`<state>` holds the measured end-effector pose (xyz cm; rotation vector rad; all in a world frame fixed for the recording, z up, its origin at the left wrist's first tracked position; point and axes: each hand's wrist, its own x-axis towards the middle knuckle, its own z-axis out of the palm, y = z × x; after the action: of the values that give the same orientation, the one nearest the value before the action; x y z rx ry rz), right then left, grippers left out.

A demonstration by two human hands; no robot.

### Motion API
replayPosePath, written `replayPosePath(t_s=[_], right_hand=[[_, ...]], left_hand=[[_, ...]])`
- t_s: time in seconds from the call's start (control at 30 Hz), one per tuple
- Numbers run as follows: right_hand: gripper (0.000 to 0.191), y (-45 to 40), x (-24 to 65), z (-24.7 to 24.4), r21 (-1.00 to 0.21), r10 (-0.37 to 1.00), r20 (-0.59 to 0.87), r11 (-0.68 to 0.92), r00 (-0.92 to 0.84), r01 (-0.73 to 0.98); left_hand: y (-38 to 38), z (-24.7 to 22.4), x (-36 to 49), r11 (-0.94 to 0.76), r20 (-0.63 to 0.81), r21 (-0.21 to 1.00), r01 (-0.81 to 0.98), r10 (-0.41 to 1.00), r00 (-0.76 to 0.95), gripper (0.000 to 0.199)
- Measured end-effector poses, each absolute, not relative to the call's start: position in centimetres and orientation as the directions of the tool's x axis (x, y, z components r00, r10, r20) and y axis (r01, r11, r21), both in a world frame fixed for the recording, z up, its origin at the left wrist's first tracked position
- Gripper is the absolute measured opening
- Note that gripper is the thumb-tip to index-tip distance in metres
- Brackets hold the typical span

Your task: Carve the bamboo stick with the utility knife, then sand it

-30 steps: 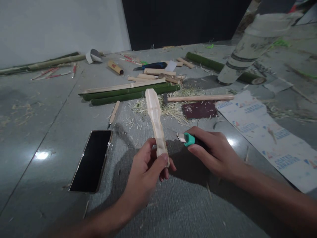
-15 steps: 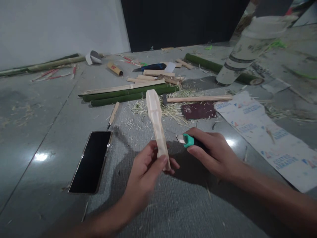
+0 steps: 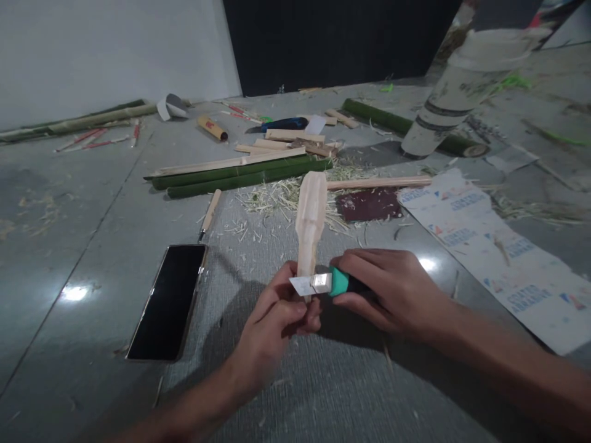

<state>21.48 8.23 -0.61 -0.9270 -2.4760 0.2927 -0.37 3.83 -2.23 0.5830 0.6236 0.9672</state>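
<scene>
A pale bamboo piece [image 3: 310, 212], broad at its far end and narrow toward me, stands tilted up in my left hand [image 3: 272, 314]. The fingers and thumb of that hand pinch its lower end. My right hand [image 3: 388, 289] is wrapped round a utility knife [image 3: 339, 282] with a green and black handle. Its blade points left and lies across the narrow part of the bamboo piece, just above my left thumb. Whether the edge bites into the surface I cannot tell. Behind the bamboo piece, shavings [image 3: 277, 197] are strewn on the floor.
A phone [image 3: 168, 301] and a small wooden-handled tool [image 3: 211, 214] lie left. Green bamboo strips [image 3: 249, 176], a hammer handle [image 3: 378, 183] and dark red sandpaper [image 3: 369, 205] lie beyond my hands. Printed abrasive paper [image 3: 498, 246] and a lidded cup [image 3: 438, 117] are right.
My right hand has brought the knife left, and its blade now crosses the bamboo piece. The piece has swung right and turned more upright; the left fingers have closed further round its lower end.
</scene>
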Motion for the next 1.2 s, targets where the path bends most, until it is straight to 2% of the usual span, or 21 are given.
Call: replayPosePath(t_s=[0.17,0.33,0.53,0.9,1.2], right_hand=[[0.03,7.9,21.3,-0.3,-0.286,0.636,0.359,0.772,-0.683,0.568],[0.02,7.7,21.0,-0.1,-0.272,0.616,0.362,0.788,-0.7,0.553],[0.023,7.6,21.0,0.1,-0.243,0.598,0.357,0.801,-0.718,0.546],[0.026,6.7,20.6,0.3,-0.113,0.594,0.419,0.785,-0.687,0.609],[0.022,5.7,20.0,0.8,-0.098,0.631,0.454,0.737,-0.629,0.669]], left_hand=[[3.6,-2.3,-0.3,0.401,-0.247,0.82,-0.408,0.891,0.38,0.024],[3.7,-1.9,-0.1,0.382,-0.271,0.856,-0.348,0.905,0.327,0.02],[3.7,-1.4,-0.4,0.351,-0.275,0.904,-0.246,0.915,0.296,0.023],[3.2,-1.2,-0.3,0.341,-0.279,0.909,-0.239,0.925,0.258,0.026],[2.8,-0.7,0.1,0.369,-0.344,0.916,-0.159,0.924,0.164,0.029]])
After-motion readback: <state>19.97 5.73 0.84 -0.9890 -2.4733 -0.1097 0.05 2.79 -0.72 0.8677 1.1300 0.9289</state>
